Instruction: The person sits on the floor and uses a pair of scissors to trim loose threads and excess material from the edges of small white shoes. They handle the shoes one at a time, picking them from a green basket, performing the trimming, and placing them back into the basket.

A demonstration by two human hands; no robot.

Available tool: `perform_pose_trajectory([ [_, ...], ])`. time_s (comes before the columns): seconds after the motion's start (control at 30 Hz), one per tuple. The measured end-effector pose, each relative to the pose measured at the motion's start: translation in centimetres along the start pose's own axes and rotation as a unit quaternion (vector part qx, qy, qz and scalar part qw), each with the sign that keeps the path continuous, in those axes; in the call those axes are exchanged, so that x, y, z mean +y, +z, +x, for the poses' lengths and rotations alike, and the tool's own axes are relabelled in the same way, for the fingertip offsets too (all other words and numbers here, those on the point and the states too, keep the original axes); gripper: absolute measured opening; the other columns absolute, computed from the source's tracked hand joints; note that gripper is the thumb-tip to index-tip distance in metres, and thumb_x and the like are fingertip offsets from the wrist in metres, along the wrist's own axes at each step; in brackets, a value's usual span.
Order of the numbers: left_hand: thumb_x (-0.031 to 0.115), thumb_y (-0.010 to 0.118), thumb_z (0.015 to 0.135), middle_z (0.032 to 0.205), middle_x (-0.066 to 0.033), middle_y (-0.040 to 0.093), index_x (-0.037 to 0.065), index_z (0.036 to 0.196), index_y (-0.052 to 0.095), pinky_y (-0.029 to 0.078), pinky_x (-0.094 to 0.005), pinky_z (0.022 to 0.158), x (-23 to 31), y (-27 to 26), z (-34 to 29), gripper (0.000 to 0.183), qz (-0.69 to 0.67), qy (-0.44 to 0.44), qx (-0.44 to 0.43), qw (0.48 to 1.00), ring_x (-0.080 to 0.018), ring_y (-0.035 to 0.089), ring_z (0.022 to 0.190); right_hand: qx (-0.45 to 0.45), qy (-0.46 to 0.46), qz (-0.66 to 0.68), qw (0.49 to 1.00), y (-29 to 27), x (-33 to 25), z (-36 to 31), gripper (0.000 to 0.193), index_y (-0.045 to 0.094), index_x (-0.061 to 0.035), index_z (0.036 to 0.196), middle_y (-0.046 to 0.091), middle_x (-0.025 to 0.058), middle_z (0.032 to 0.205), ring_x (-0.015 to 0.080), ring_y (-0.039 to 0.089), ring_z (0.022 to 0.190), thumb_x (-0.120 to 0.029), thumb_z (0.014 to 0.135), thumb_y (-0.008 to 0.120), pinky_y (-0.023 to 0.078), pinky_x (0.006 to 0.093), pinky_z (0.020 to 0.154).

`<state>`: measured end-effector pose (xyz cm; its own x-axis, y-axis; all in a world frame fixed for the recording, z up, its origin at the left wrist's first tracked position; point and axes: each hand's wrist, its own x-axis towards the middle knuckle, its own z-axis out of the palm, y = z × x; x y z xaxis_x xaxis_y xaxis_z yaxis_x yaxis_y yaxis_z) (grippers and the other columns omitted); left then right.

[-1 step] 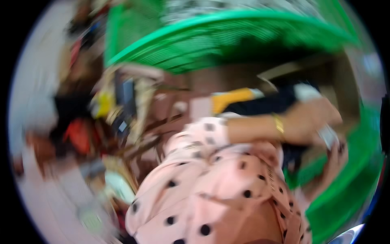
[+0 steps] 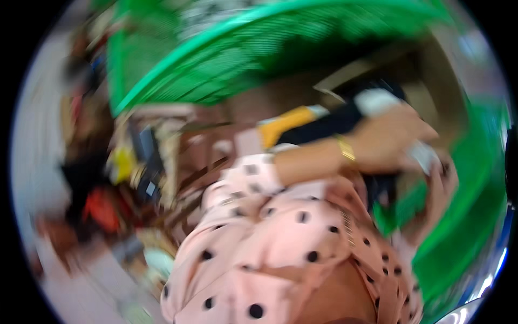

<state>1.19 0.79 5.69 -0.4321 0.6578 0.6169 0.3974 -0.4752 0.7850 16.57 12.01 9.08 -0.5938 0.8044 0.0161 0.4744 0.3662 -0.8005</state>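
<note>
My left hand (image 2: pixel 396 135), with a gold bracelet (image 2: pixel 346 149) at the wrist, reaches across my body to the right. It meets my right hand (image 2: pixel 440 186) there. The fingers of both hands close on a small white piece (image 2: pixel 423 156) between them; blur hides its exact kind. Beneath and beside my left forearm lies a dark item of cloth (image 2: pixel 321 128), next to a yellow-orange piece (image 2: pixel 286 126). A whitish bundle (image 2: pixel 377 101) rests just beyond my left hand.
A large green plastic basket (image 2: pixel 216 51) spans the far side, holding black-and-white patterned material (image 2: pixel 210 16). An open cardboard box (image 2: pixel 440 81) stands at the far right. More green plastic (image 2: pixel 475 216) is beside my right arm. Blurred clutter with a red item (image 2: pixel 101 209) fills the left.
The whole view has turned slightly, and my hands now appear farther left and a little higher. Both hands keep hold of the small white piece.
</note>
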Motion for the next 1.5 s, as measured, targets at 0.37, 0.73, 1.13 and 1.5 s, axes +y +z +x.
perform_pose_trajectory([
  [0.37,0.012,0.064,0.092,0.073,0.0010,0.064,-0.005,0.100,0.067,0.041,-0.0172,0.050,-2.4,0.3,-4.0,0.019,-0.205,-0.516,-0.163,0.815,-0.0007,0.052,0.059,0.031,0.012,0.077,0.996,2.2,5.7,-3.0,0.028,0.059,-0.0018,0.090,0.048,0.0026,0.057,0.0093,0.044,0.050,-0.029,0.092,0.065,0.040,0.0253,0.050],
  [0.73,0.014,0.061,0.094,0.068,0.0031,0.060,0.001,0.093,0.067,0.035,-0.0162,0.045,-4.0,0.0,-5.1,0.014,-0.206,-0.578,-0.153,0.774,-0.0005,0.048,0.052,0.113,-0.021,-0.179,0.977,4.7,9.7,-3.3,0.016,0.063,-0.0045,0.090,0.066,0.0145,0.075,0.0329,0.065,0.067,-0.019,0.085,0.068,0.051,0.0366,0.058],
  [1.13,0.015,0.056,0.096,0.090,-0.0110,0.071,0.002,0.095,0.062,0.058,-0.0275,0.067,-5.8,-1.0,-4.2,0.014,-0.251,-0.585,-0.155,0.756,-0.0172,0.071,0.075,0.128,-0.009,-0.155,0.980,4.5,10.8,-3.8,0.024,0.063,-0.0084,0.088,0.060,0.0107,0.061,0.0288,0.059,0.055,-0.031,0.085,0.069,0.048,0.0341,0.053],
  [1.5,0.011,0.057,0.096,0.078,-0.0025,0.065,0.001,0.104,0.061,0.052,-0.0229,0.060,-4.2,0.2,-3.8,0.014,-0.241,-0.494,-0.147,0.823,-0.0064,0.062,0.066,-0.111,0.260,0.154,0.947,3.8,9.7,-5.3,0.045,0.064,-0.0008,0.086,0.059,0.0012,0.062,0.0068,0.044,0.051,-0.045,0.093,0.056,0.034,0.0237,0.048],
])
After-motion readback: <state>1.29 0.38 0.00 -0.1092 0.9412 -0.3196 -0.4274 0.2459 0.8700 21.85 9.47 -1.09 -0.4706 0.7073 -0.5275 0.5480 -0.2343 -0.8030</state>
